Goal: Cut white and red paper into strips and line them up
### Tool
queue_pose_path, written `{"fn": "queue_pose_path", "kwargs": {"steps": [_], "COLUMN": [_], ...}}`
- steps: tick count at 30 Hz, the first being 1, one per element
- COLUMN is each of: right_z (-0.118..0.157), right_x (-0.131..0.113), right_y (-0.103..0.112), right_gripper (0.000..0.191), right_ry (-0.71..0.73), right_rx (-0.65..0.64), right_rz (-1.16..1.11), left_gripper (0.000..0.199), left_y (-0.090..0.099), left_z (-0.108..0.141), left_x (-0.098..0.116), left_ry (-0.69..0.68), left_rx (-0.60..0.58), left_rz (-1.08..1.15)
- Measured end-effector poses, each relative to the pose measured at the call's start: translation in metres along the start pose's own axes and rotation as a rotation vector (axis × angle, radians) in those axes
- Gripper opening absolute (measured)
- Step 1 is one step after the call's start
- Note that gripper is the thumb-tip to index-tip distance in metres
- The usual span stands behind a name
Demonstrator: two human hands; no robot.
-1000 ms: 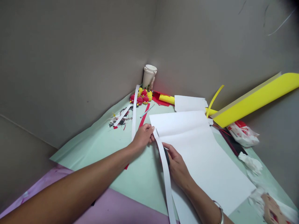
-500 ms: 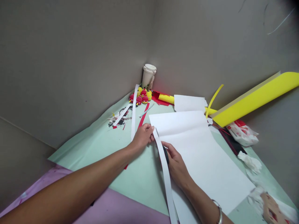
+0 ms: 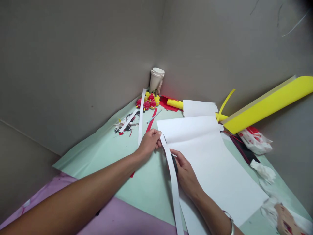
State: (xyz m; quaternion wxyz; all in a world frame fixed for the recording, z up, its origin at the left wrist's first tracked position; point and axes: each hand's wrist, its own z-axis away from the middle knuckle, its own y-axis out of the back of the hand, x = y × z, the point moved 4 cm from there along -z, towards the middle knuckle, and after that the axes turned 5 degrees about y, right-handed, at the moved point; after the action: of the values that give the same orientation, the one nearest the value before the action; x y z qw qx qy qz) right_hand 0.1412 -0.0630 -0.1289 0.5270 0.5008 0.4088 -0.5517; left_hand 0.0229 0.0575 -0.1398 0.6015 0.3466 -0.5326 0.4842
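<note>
A large white sheet point(image 3: 207, 163) lies over the pale green table cover, and a long narrow white strip point(image 3: 174, 187) curves down along its left side. My left hand point(image 3: 152, 140) pinches the strip's upper end near the sheet's top left corner. Dark-handled scissors point(image 3: 174, 163) are in my right hand point(image 3: 182, 166), its fingers wrapped round them beside the strip. The blades are mostly hidden by the paper. A slit separates strip and sheet near the top.
Behind stand a white cup point(image 3: 156, 80) and red and yellow ornaments point(image 3: 151, 101). Paper scraps point(image 3: 124, 125) and another white strip point(image 3: 141, 120) lie left. A yellow roll point(image 3: 266, 104), tissue pack point(image 3: 255, 140) and crumpled tissue point(image 3: 264, 171) are on the right.
The view has shifted slightly, so the background sits a little further right. Below my right hand, the gap between strip and sheet looks wider. Both hands keep their holds.
</note>
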Motion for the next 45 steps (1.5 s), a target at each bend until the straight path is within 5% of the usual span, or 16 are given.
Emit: {"fn": "queue_pose_path", "kwargs": {"steps": [33,45], "right_z": [-0.0063,-0.0065], "right_x": [0.0012,-0.0054], "right_y": [0.0045,-0.0036], "right_gripper": [0.042,0.046], "right_ry": [-0.012,0.001], "right_rx": [-0.097,-0.052], "right_rz": [0.074,-0.056], "left_gripper": [0.022,0.021], "left_y": [0.0020,0.0009], "left_z": [-0.0038,0.0000], "left_x": [-0.0058,-0.0005], "left_ry": [-0.031,-0.018], "left_rx": [0.013,0.019], "left_rz": [-0.064,-0.046]}}
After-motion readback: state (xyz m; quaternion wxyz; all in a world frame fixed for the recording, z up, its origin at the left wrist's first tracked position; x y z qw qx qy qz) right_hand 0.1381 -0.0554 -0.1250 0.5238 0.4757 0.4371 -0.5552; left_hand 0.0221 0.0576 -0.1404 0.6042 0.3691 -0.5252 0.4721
